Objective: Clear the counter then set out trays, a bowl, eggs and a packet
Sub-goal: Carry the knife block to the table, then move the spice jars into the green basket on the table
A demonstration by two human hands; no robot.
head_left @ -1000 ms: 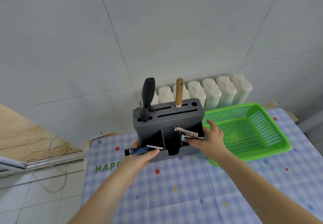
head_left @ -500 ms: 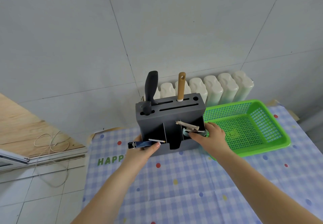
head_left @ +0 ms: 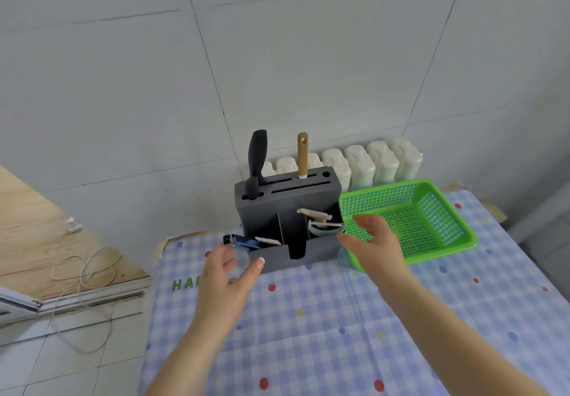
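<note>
- Green letters "HA" show on the blue-and-white checked tablecloth with coloured dots covering the table, just left of the left hand; the rest is hidden by that hand.
- Left hand's fingers are spread apart, holding nothing, just in front of the dark grey plastic knife-and-utensil holder.
- Right hand has its fingers apart, empty, beside the holder's right front corner.
- Right of those fingers sits a green plastic mesh tray.
- Behind the holder, 6 white plastic bottles line the wall.
</note>
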